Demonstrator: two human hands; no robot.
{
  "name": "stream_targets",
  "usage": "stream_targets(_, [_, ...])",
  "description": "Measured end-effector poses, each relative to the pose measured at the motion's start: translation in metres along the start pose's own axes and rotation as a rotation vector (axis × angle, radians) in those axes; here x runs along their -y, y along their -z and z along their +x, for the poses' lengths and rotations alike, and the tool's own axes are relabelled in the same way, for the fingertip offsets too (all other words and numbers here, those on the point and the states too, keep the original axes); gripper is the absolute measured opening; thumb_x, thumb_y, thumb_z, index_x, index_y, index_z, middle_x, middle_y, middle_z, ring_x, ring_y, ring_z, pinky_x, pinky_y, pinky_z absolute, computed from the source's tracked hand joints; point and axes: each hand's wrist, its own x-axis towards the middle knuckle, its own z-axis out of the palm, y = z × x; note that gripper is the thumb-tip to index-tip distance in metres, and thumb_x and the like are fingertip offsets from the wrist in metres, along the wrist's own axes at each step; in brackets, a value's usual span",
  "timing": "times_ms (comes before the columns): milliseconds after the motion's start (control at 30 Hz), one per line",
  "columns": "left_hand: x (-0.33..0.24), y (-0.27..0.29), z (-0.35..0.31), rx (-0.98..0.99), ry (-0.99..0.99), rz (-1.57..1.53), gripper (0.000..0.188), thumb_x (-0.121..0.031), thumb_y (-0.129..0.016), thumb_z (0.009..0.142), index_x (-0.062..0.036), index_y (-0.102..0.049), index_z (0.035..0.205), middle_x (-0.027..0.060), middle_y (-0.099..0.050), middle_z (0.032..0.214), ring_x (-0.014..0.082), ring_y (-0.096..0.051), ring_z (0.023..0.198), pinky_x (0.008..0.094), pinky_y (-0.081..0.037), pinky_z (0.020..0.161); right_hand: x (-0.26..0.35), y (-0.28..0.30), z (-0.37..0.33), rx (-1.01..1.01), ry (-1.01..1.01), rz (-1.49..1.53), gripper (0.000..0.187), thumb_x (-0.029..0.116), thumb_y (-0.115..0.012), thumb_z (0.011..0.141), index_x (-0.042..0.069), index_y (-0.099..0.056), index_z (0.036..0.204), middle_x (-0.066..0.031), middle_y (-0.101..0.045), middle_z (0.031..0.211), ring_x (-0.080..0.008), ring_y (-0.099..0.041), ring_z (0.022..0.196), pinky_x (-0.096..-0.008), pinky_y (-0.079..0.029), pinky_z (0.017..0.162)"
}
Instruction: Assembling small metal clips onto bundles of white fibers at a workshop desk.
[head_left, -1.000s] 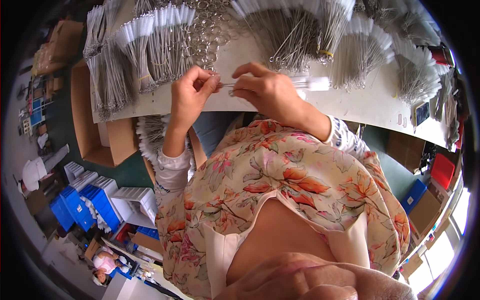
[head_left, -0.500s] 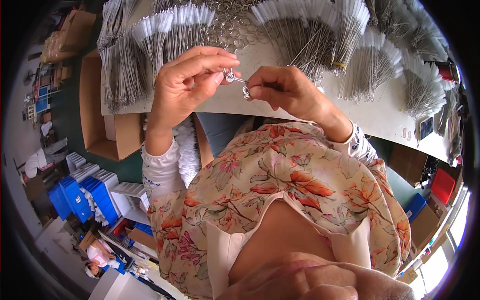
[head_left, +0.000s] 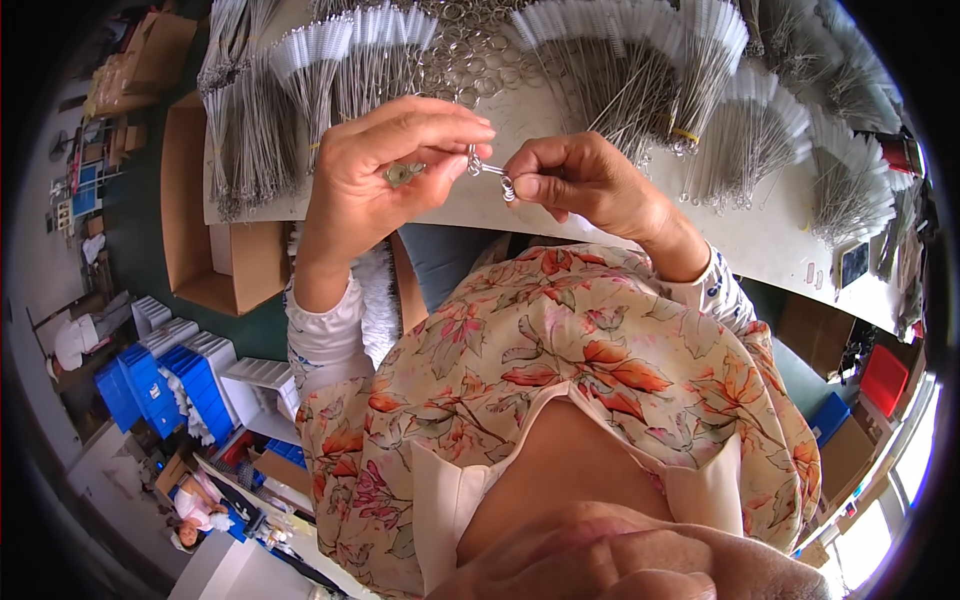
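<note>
My left hand (head_left: 385, 165) is raised over the near edge of the table, with its thumb and fingertips closed on small wire loops (head_left: 474, 163). To its right, my right hand (head_left: 585, 180) pinches a little stack of shiny metal loops (head_left: 508, 190) between thumb and bent forefinger. A short, thin metal piece (head_left: 492, 169) bridges the gap between the two hands. How the loops are joined is too small to make out. Just beyond the fingers, a loose pile of metal rings (head_left: 480, 65) covers part of the table.
Bundles of wire-handled brushes (head_left: 350, 70) with white bristles lie left of the rings, and more brushes (head_left: 620, 70) lie right. An open cardboard box (head_left: 230, 265) stands below the table's left edge. Blue bins (head_left: 150, 390) and a person (head_left: 195, 505) are farther off at lower left.
Both hands have shifted slightly right with the metal loops between them. The left hand's fingers have turned a little, and the loops at its fingertips now hang more upright.
</note>
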Motion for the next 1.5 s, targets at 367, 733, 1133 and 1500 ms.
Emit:
stream_targets(367, [0.008,-0.002,-0.004,-0.022,-0.006,-0.023,0.025,0.014,-0.056,0.073,0.0023,-0.064,0.094,0.0143,-0.062,0.096,0.0204,-0.065,0.081,0.0243,-0.056,0.066,-0.004,0.002,0.001,0.033,0.004,0.030,0.019,0.020,-0.057,0.089,0.002,-0.064,0.089,0.0011,-0.060,0.074,-0.0046,-0.046,0.060,-0.0200,-0.039,0.052])
stream_targets(733, [-0.004,-0.026,-0.004,-0.318,-0.092,0.035,0.028,0.012,-0.064,0.070,0.0047,-0.063,0.097,0.0118,-0.064,0.095,0.0165,-0.065,0.081,0.0237,-0.055,0.070,0.037,-0.012,0.007,-0.191,0.155,0.120,0.018,0.022,-0.061,0.086,0.004,-0.065,0.089,0.0019,-0.058,0.070,-0.0036,-0.048,0.058,-0.0193,-0.039,0.050])
stream_targets(1133, [-0.008,-0.004,0.004,-0.281,-0.148,0.145,0.030,0.014,-0.062,0.069,0.0045,-0.064,0.098,0.0123,-0.065,0.095,0.0138,-0.064,0.078,0.0222,-0.054,0.068,0.050,-0.006,0.022,-0.149,0.172,-0.104,0.016,0.018,-0.065,0.083,0.003,-0.064,0.087,0.0030,-0.054,0.063,-0.0022,-0.044,0.052,-0.0174,-0.034,0.045])
stream_targets(1500, [-0.006,0.007,0.006,-0.161,0.047,0.089,0.009,-0.008,-0.062,0.084,-0.0011,-0.063,0.089,0.0015,-0.059,0.080,0.0056,-0.053,0.063,0.0191,-0.045,0.053,0.050,-0.002,0.018,-0.049,0.062,0.075,0.014,0.012,-0.063,0.084,0.002,-0.063,0.094,0.0012,-0.058,0.070,-0.0030,-0.049,0.057,-0.0182,-0.040,0.050])
